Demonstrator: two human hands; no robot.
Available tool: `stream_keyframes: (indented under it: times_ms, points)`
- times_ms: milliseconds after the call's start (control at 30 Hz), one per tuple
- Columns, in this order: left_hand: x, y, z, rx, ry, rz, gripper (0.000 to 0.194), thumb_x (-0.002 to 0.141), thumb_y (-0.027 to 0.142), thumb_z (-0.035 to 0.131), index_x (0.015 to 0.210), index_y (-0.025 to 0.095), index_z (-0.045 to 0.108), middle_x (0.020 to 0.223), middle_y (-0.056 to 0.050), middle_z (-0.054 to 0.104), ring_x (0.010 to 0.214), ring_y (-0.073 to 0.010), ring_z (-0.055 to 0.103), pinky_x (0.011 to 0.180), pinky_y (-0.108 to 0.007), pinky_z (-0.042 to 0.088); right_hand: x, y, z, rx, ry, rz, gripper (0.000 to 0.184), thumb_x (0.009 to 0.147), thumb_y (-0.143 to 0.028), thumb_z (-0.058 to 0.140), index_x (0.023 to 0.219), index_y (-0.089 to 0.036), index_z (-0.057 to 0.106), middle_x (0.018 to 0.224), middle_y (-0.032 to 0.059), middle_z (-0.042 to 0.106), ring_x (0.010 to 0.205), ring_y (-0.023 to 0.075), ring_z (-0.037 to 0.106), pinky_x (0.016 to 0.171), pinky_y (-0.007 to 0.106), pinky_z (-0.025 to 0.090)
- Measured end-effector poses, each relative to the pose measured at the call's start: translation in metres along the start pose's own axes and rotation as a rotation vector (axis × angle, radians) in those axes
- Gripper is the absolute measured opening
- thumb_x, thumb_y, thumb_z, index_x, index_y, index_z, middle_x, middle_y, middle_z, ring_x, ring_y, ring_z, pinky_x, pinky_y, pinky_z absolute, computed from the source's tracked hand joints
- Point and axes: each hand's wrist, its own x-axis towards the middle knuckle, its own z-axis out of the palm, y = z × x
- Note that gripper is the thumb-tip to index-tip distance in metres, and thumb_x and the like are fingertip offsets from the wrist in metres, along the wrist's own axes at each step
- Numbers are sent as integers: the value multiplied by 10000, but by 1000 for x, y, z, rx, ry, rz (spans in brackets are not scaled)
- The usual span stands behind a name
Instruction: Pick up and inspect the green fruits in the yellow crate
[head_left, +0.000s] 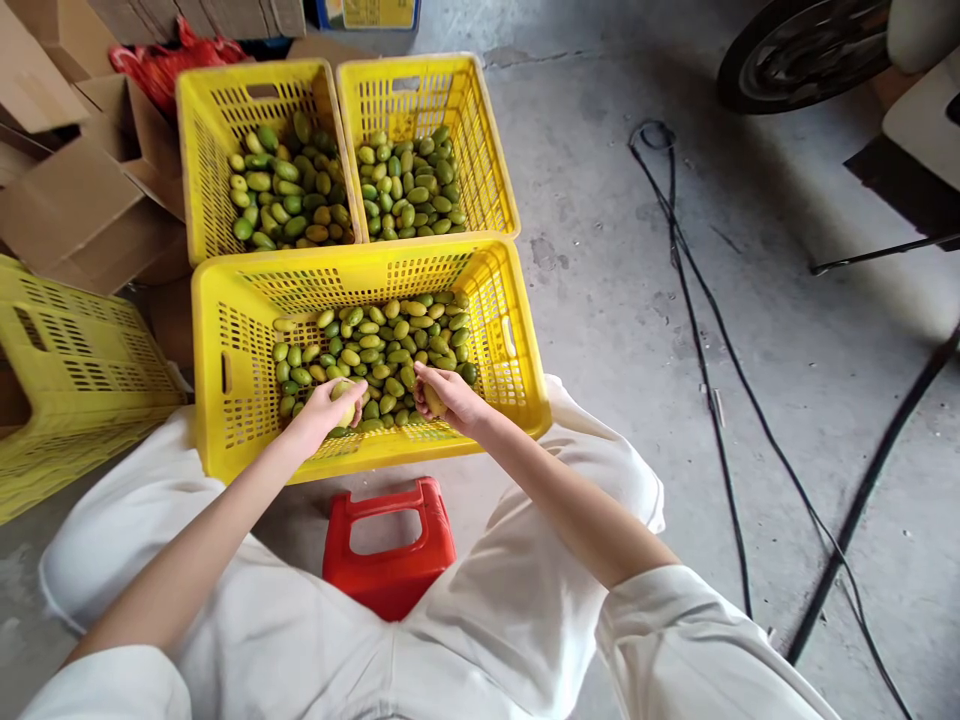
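Note:
A wide yellow crate (360,462) stands in front of me, its floor covered with small oval green and yellow fruits (382,340) that look like little mangoes. Over its near side, my left hand (330,412) is closed around a yellow-green fruit (343,392). A short way to the right, my right hand (454,396) grips another yellowish fruit (433,403), partly covered by the fingers. Both hands are just above the pile and apart from each other.
Behind are two more yellow crates (187,170) (499,150) of the same fruit. Another yellow crate (67,390) and cardboard boxes (75,200) lie left. A red plastic stool (390,580) is between my legs. Black cables (701,340) and a vehicle wheel (795,60) are right.

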Motion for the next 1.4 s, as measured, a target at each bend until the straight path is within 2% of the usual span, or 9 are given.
stream_keyframes:
  times_ms: [100, 200, 400, 533, 733, 833, 1033, 1233, 1400]
  points:
    - [2, 3, 1, -158, 33, -42, 213, 805, 274, 805, 904, 161, 655, 783, -31, 689, 695, -156, 679, 662, -278, 587, 0, -2, 1, 137, -56, 48, 381, 748, -482, 843, 839, -214, 588, 735, 3, 671, 652, 155, 659, 617, 298, 580]
    - [3, 4, 1, -239, 53, -43, 220, 790, 180, 800, 945, 166, 645, 908, -61, 721, 840, -181, 712, 773, -311, 609, -1, -2, 2, 187, -95, 41, 376, 681, -323, 866, 906, -222, 581, 841, 21, 722, 768, 191, 712, 736, 358, 612]
    - [3, 4, -3, -266, 110, -104, 259, 696, 129, 831, 749, 158, 579, 693, 4, 630, 624, -102, 615, 609, -223, 530, -6, -3, 3, 87, -51, -18, 475, 625, -409, 916, 814, -225, 521, 625, -46, 625, 502, 103, 558, 497, 230, 462]
    - [2, 7, -2, -286, 113, -113, 267, 657, 121, 832, 752, 155, 585, 656, 8, 626, 595, -105, 610, 601, -234, 522, -8, -5, 4, 54, -122, -30, 461, 600, -390, 928, 812, -209, 561, 632, -30, 628, 528, 108, 564, 487, 219, 430]
    - [1, 4, -3, -179, -9, -91, 372, 654, 275, 914, 706, 158, 565, 542, 32, 540, 456, -73, 480, 446, -190, 369, -5, -2, 3, -3, -61, -63, 470, 654, -516, 893, 700, -203, 546, 573, -37, 547, 472, 93, 475, 421, 221, 307]
    - [0, 6, -4, -193, -82, -91, 372, 716, 328, 881, 694, 165, 548, 542, 29, 529, 453, -78, 480, 438, -191, 370, -2, -2, 1, 107, -59, -28, 360, 773, -520, 759, 735, -202, 595, 646, -4, 604, 554, 133, 560, 501, 253, 442]
    - [-1, 16, 1, -376, 88, -138, 100, 829, 177, 696, 855, 163, 601, 780, -57, 706, 702, -173, 696, 637, -279, 571, 1, -3, 1, 215, -37, -86, 297, 705, -312, 825, 943, -211, 678, 830, 15, 703, 818, 173, 687, 776, 282, 559]
    - [2, 14, -2, -351, 202, -131, 168, 740, 92, 724, 796, 168, 585, 729, -6, 678, 656, -132, 659, 619, -260, 575, -2, -1, 2, 163, -3, -66, 431, 572, -310, 948, 863, -209, 645, 739, -42, 613, 651, 107, 596, 594, 234, 505]
    - [-1, 17, -2, -366, 140, -127, 239, 659, 65, 694, 739, 189, 506, 604, 40, 582, 524, -97, 575, 502, -189, 485, -3, -2, 1, 137, -3, -58, 467, 546, -343, 954, 856, -195, 637, 695, -35, 614, 538, 83, 527, 430, 180, 348]
